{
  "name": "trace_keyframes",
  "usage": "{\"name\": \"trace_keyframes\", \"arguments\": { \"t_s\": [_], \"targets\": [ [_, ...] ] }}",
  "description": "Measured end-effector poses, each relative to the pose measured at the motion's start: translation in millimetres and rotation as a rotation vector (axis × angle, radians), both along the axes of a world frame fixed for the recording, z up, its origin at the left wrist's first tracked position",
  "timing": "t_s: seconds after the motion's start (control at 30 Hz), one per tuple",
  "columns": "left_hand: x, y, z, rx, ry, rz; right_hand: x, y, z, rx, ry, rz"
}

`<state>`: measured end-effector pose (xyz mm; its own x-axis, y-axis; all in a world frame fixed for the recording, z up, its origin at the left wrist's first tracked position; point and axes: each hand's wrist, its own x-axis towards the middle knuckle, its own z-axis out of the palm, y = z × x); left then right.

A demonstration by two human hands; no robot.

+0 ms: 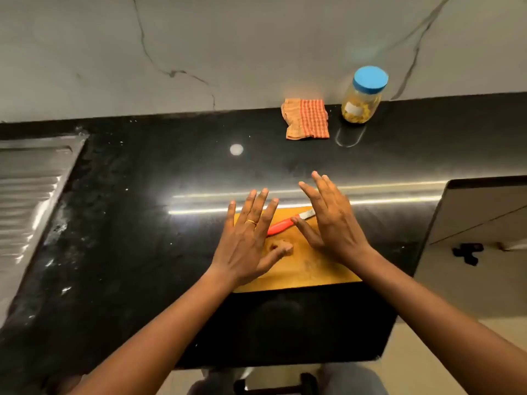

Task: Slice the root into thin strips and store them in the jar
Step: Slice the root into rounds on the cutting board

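A yellow cutting board point(310, 270) lies on the black counter near its front edge. On it rests a small tan piece of root point(281, 245), partly hidden by my left thumb. A knife with a red handle point(281, 226) lies across the board's far side, blade pointing right. My left hand point(248, 242) hovers over the board's left part with fingers spread straight, holding nothing. My right hand point(328, 216) hovers over the board's right part, fingers straight, empty. A clear jar with a blue lid point(363, 95) stands at the back right, holding yellow contents.
A folded orange checked cloth point(306, 119) lies left of the jar by the marble wall. A steel sink drainboard point(31, 189) fills the left side. The counter ends at the right, where the floor and a dark object point(467, 252) show.
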<state>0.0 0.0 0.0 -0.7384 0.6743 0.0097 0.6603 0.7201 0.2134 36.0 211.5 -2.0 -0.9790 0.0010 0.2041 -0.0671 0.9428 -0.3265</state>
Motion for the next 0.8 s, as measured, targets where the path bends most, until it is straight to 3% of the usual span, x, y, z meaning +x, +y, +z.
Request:
{"name": "trace_keyframes", "arguments": {
  "t_s": [0.33,0.6,0.8],
  "targets": [
    [-13.3,-2.7,-31.1,-0.039,-0.020,-0.074,-13.3,8.3,-31.4,0.009,0.187,0.248],
    [-10.2,-4.7,-33.7,0.081,-0.028,-0.075,-7.6,17.6,-25.1,-0.005,0.044,0.447],
    [-6.6,-8.8,-32.9,0.180,0.043,-0.081,-9.5,12.0,-17.0,0.058,0.075,0.534]
  ]
}}
